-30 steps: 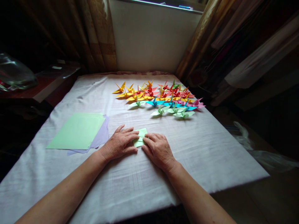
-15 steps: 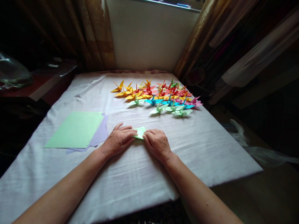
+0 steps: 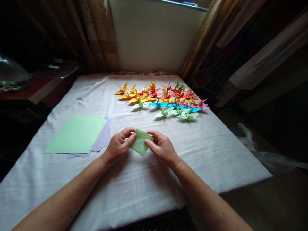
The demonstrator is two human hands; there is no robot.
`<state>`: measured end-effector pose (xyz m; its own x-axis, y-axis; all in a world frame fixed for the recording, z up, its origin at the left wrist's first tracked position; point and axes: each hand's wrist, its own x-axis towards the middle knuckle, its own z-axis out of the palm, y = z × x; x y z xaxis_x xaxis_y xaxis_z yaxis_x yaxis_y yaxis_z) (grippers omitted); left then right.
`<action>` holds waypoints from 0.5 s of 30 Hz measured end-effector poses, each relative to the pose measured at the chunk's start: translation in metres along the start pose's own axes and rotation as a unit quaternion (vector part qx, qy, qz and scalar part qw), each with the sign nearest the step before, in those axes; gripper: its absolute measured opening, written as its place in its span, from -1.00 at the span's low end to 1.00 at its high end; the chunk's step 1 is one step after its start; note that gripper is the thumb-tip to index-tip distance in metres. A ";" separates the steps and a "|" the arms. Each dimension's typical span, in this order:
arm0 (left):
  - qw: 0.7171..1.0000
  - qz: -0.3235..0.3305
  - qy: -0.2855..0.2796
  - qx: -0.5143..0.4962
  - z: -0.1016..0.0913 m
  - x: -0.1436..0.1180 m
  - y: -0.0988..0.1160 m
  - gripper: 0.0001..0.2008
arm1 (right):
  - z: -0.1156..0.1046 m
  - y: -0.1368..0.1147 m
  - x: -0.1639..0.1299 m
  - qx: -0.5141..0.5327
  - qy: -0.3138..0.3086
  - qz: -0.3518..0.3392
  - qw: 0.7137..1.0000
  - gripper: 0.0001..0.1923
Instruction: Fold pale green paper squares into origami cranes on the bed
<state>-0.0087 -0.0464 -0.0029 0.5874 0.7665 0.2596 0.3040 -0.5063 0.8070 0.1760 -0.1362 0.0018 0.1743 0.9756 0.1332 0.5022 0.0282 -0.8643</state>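
Note:
A light green folded paper (image 3: 140, 145), roughly diamond-shaped with crease lines, is held up between both hands above the white cloth. My left hand (image 3: 121, 143) pinches its left corner between thumb and fingers. On the opposite side, my right hand (image 3: 163, 147) grips the right corner, thumb in front and fingers behind. Left of my hands lies a stack of pale green paper sheets (image 3: 77, 134), with purple sheets (image 3: 103, 138) sticking out beneath it.
Several folded paper cranes in yellow, red, blue, pink and green stand in rows beyond my hands, a pale green crane (image 3: 164, 112) among the nearest. The cloth-covered table (image 3: 216, 154) ends at right and front. Curtains (image 3: 101, 38) hang behind; a dark red surface (image 3: 40, 86) adjoins at left.
Both hands have lifted the green paper off the cloth and tilted it up. Earlier they pressed it flat, fingers on top; now thumbs and fingers pinch its sides and more of it shows.

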 end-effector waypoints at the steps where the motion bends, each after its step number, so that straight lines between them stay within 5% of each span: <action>1: 1.000 -0.006 -0.007 0.011 0.000 0.000 -0.002 -0.64 | 0.000 0.000 0.003 -0.017 -0.004 0.009 1.000 -0.72; 8: 0.966 0.129 0.056 0.219 -0.006 0.001 -0.013 -0.70 | -0.003 0.004 0.023 -0.198 -0.027 0.029 0.979 -0.68; 12: 0.945 0.195 -0.042 0.258 -0.004 -0.004 -0.010 -0.76 | -0.004 0.003 0.029 -0.273 -0.034 0.039 0.961 -0.65; 15: 0.939 0.182 -0.110 0.269 -0.001 -0.007 -0.007 -0.72 | -0.006 0.008 0.029 -0.281 -0.022 0.019 0.959 -0.65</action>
<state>-0.0153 -0.0478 -0.0096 0.8486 0.4341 0.3025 0.3540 -0.8907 0.2851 0.1901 -0.1091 0.0021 0.1707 0.9824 0.0753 0.8760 -0.1163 -0.4681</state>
